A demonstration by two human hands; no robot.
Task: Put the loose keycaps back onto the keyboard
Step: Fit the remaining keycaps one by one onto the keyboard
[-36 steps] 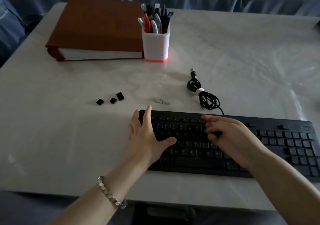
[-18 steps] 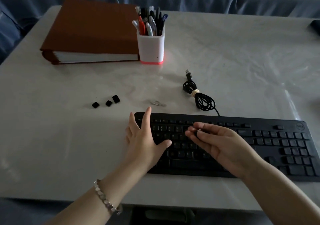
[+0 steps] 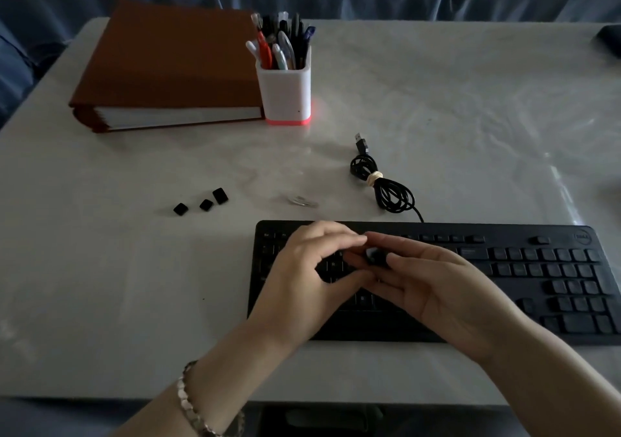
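Keycaps point(image 3: 206, 205), three in a row, lie on the desk point(image 3: 100, 268) to the far left of the keyboard point(image 3: 537, 268), well apart from it. One more cap point(image 3: 372, 254) is held above the left half of the keys, pinched at the fingertips of the palm-up right hand point(image 3: 447, 289). The left hand point(image 3: 302, 275) curls its fingers in to the same cap (whether they grip it I cannot tell). I judge this cap not yet seated, so four remain. Farther off sit a cable point(image 3: 389, 191), a pen cup point(image 3: 285, 94) and a binder point(image 3: 174, 60).
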